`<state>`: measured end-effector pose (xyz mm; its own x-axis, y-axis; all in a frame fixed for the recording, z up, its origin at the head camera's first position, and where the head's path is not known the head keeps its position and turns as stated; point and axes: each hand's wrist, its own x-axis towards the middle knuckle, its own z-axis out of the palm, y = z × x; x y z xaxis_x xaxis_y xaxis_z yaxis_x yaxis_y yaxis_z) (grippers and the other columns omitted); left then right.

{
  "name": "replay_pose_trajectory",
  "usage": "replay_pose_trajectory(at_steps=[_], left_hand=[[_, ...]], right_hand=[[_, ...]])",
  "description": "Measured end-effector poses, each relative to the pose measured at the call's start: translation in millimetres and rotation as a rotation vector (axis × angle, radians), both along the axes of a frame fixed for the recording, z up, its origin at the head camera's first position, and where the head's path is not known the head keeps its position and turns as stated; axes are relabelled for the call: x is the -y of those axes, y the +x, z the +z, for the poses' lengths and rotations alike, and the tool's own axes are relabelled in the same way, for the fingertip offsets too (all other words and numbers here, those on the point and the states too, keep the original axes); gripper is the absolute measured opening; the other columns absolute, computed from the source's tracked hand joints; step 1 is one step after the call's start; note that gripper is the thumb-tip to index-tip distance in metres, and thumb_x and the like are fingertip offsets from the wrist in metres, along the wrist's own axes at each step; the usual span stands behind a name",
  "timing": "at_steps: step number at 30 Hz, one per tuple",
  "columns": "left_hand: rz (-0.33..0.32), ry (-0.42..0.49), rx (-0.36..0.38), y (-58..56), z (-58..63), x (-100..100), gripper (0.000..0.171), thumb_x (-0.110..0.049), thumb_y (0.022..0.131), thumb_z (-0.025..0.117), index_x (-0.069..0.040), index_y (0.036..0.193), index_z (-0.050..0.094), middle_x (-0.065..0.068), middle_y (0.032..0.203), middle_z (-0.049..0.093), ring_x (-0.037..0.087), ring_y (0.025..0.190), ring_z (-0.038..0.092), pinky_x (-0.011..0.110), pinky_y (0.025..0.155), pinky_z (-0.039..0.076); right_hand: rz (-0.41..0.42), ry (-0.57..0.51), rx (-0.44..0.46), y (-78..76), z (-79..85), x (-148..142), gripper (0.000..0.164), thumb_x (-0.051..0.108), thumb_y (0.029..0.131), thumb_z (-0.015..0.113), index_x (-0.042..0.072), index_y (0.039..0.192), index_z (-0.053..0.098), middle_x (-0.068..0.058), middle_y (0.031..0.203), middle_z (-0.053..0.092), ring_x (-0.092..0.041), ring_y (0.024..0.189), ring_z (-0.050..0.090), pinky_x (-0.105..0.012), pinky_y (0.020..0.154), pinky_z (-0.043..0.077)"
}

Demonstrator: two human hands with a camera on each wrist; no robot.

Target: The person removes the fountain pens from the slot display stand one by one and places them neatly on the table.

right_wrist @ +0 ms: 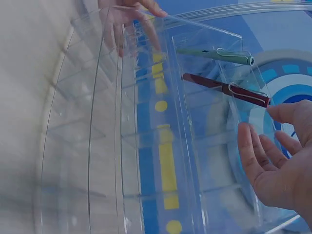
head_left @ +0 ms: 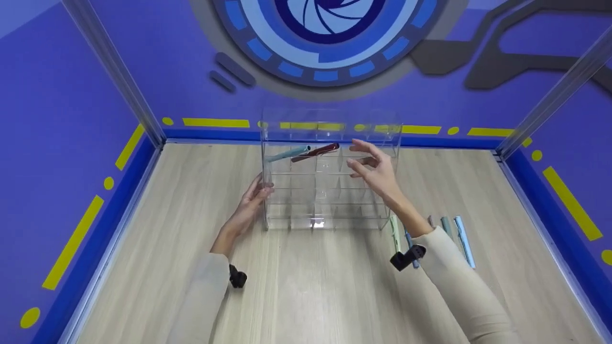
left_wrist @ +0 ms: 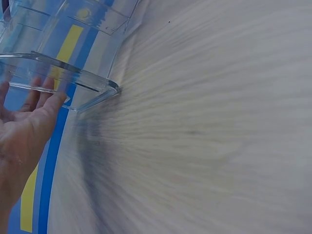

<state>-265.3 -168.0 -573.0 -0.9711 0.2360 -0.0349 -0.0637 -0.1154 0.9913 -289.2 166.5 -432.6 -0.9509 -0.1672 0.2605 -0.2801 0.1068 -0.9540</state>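
A clear acrylic pen rack point(head_left: 330, 210) with tiered compartments stands on the table. My left hand point(head_left: 251, 203) grips its left side, thumb near the front edge; the left wrist view shows those fingers point(left_wrist: 46, 92) around the clear side panel. In the upper tier, a teal pen point(head_left: 289, 153) and a dark red pen point(head_left: 315, 152) lie slanted in separate compartments at the left. My right hand point(head_left: 375, 169) is in front of the rack's upper right with nothing in its loosely bent fingers. In the right wrist view, a fingertip is right by the end of the dark red pen point(right_wrist: 229, 90).
Several more pens lie on the table to the right of the rack, including a light green pen point(head_left: 395, 233) and a light blue pen point(head_left: 464, 241). My right forearm partly covers this row. A blue patterned wall point(head_left: 191, 95) rises close behind the rack.
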Motion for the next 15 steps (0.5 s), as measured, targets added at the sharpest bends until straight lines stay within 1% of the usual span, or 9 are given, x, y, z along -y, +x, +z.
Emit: replay_pose_trajectory(at_steps=[4, 7, 9, 13, 15], left_hand=[[0.003, 0.01, -0.003, 0.4, 0.1, -0.7, 0.062, -0.026, 0.112, 0.042, -0.022, 0.166, 0.012, 0.015, 0.157, 0.036, 0.035, 0.153, 0.032, 0.051, 0.13, 0.019], [0.007, 0.013, -0.004, -0.5, -0.4, -1.0, 0.062, -0.026, 0.112, 0.043, -0.022, 0.166, 0.013, 0.015, 0.157, 0.036, 0.035, 0.153, 0.032, 0.052, 0.13, 0.019], [0.006, 0.013, -0.001, -0.9, -0.8, -1.3, 0.062, -0.026, 0.112, 0.043, -0.022, 0.166, 0.012, 0.015, 0.158, 0.036, 0.035, 0.153, 0.032, 0.052, 0.13, 0.019], [-0.004, -0.004, 0.014, 0.8, -0.4, -1.9, 0.063, -0.028, 0.112, 0.042, -0.024, 0.166, 0.009, 0.014, 0.16, 0.033, 0.035, 0.154, 0.029, 0.055, 0.13, 0.017], [-0.007, -0.009, 0.021, 2.1, 0.0, -2.0, 0.063, -0.029, 0.112, 0.042, -0.024, 0.166, 0.009, 0.013, 0.16, 0.032, 0.035, 0.154, 0.029, 0.056, 0.13, 0.016]], right_hand=[[0.03, -0.118, 0.087, -5.2, -3.2, 13.8, 0.063, -0.002, 0.097, 0.065, 0.003, 0.155, 0.04, -0.024, 0.144, 0.055, -0.01, 0.092, 0.072, -0.03, 0.076, 0.065], [0.053, -0.174, 0.132, -7.8, -6.0, 25.2, 0.068, 0.0, 0.098, 0.065, 0.007, 0.158, 0.034, -0.023, 0.15, 0.051, -0.011, 0.093, 0.073, -0.032, 0.078, 0.065], [0.073, -0.195, 0.147, -9.2, -8.3, 33.0, 0.067, -0.001, 0.099, 0.063, 0.005, 0.159, 0.033, -0.024, 0.148, 0.05, -0.011, 0.092, 0.074, -0.033, 0.078, 0.065], [0.104, -0.211, 0.169, -10.3, -12.8, 46.7, 0.06, -0.001, 0.1, 0.06, 0.005, 0.156, 0.039, -0.024, 0.141, 0.054, -0.014, 0.091, 0.075, -0.033, 0.078, 0.065], [0.107, -0.21, 0.181, -10.5, -14.6, 52.1, 0.056, 0.0, 0.102, 0.058, 0.005, 0.155, 0.042, -0.024, 0.141, 0.057, -0.014, 0.091, 0.075, -0.033, 0.077, 0.065]])
